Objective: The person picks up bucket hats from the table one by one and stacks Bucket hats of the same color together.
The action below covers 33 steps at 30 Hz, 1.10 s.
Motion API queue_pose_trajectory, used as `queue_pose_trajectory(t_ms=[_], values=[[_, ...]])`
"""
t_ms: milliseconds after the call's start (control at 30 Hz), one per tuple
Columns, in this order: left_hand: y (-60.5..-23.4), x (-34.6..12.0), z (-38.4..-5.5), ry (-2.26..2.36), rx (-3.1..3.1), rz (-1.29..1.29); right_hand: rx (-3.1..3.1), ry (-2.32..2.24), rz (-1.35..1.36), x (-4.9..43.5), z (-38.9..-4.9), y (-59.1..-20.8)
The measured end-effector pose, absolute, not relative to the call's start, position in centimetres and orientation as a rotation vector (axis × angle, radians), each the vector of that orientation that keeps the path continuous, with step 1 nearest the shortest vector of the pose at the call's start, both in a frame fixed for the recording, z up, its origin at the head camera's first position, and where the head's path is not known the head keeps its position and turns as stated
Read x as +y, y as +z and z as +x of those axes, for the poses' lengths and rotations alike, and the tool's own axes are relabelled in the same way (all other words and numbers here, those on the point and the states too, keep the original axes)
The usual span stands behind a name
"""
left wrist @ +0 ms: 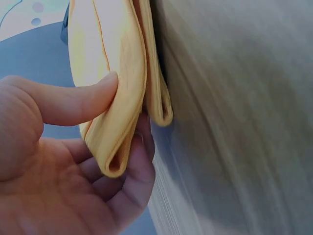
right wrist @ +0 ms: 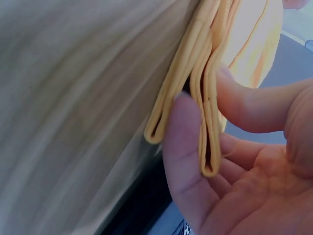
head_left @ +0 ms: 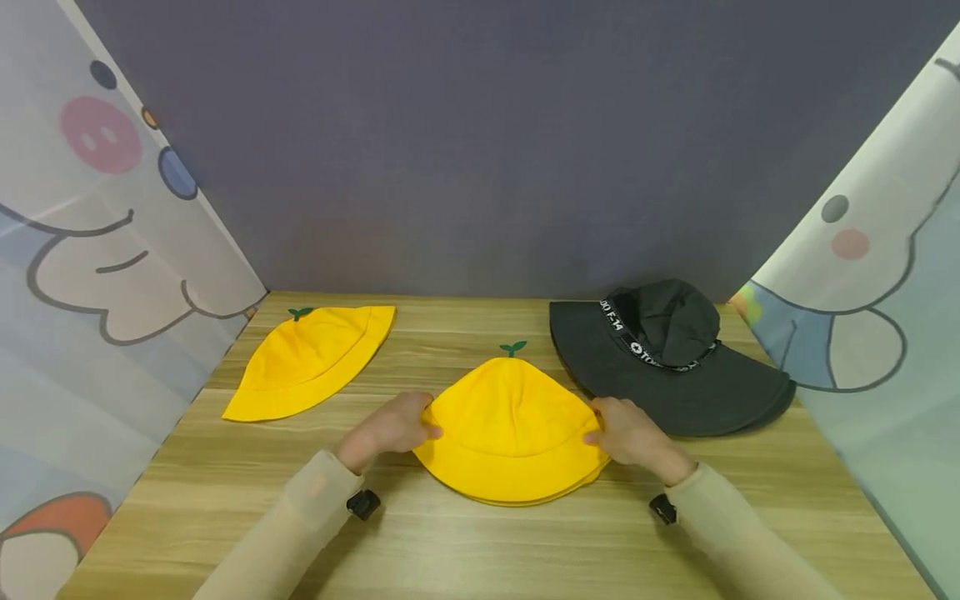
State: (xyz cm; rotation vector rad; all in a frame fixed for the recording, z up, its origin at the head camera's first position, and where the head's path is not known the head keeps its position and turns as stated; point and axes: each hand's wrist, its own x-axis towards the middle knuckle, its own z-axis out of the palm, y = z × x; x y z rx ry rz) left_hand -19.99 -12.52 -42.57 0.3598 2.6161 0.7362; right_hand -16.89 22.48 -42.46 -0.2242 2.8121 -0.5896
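A flattened yellow bucket hat with a green sprout on its crown is at the middle of the table. My left hand pinches its left brim corner, thumb on top and fingers underneath. At the opposite corner my right hand pinches the brim the same way. Both wrist views show a second folded yellow layer below the pinched one, close to the wood. In the right wrist view that lower fold lies outside the fingers. Another edge peeks out under the brim at its lower right in the head view.
Another flat yellow sprout hat lies at the back left of the wooden table. A black wide-brimmed hat with a lettered band sits at the back right, close to my right hand. A dark grey panel rises behind, with cartoon-printed sheets at both sides.
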Motion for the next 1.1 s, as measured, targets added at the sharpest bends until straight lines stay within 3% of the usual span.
queue_pose_trajectory(t_ms=[733,1100], values=[[-42.8,-11.3,-19.8,0.66,2.676,0.371,2.808,-0.679,-0.282,23.3,-16.9,-42.6],[-42.8,-10.8,-19.7,0.637,2.677,0.335,3.07,-0.188,-0.477,20.9,-14.6,-42.0]])
